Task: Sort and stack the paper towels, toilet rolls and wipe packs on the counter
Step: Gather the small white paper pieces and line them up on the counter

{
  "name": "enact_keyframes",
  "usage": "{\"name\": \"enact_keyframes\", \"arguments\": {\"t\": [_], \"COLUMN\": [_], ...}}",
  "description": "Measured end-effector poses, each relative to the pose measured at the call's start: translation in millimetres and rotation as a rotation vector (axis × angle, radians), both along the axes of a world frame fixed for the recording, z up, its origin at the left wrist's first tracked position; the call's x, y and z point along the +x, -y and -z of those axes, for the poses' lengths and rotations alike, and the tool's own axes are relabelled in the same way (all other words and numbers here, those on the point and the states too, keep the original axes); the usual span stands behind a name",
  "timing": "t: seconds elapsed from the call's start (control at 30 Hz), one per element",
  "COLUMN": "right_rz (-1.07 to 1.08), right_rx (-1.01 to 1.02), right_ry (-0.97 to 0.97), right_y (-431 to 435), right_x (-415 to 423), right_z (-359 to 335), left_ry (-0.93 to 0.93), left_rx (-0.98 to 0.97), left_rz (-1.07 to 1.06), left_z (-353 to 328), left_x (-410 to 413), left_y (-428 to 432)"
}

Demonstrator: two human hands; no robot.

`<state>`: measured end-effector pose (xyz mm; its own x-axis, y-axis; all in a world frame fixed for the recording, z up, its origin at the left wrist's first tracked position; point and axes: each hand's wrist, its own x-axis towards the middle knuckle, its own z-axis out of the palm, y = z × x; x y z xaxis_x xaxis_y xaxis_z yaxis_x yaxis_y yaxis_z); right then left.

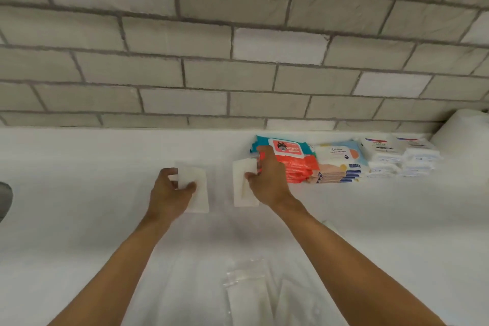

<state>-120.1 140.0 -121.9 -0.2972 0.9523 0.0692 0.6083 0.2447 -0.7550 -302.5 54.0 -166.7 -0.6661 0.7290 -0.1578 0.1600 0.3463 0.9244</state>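
Here, the left hand (167,193) grips a flat white rectangular paper pack (200,197) well left of the red-and-teal plastic wipe-pack stack (293,160). The right hand (267,180) pinches a second white paper pack (240,194) just beside that stack.

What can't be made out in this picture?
Head view:
- White roll: cut by right edge; kind unclear.
- Grey object: cut by left edge.
- Clear wrapper: blurred.
- Wipe packs: print too small.
- Right white pack: part under right hand.
- Left white pack: part under left hand.
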Motion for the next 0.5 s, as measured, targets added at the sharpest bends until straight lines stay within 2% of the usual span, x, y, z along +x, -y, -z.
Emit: {"name": "enact_keyframes", "arguments": {"t": [0.27,0.4,0.5], "right_rz": [-0.049,-0.084,-0.114], "right_rx": [0.027,-0.019,0.029], "right_ry": [0.445,0.318,0.355], "right_y": [-42.9,-56.6,-58.7], "right_x": [-49.5,-60.3,-60.4], "right_z": [8.6,26.3,41.7], "left_ry": [-0.047,-0.101,-0.236], "left_rx": [-0.063,-0.068,-0.064], "left_rz": [0.057,0.109,0.157], "left_z": [10.2,17.8,32.3], "left_x": [-33.9,-35.8,-34.0], "left_y": [-58.6,-76.2,-77.1]}}
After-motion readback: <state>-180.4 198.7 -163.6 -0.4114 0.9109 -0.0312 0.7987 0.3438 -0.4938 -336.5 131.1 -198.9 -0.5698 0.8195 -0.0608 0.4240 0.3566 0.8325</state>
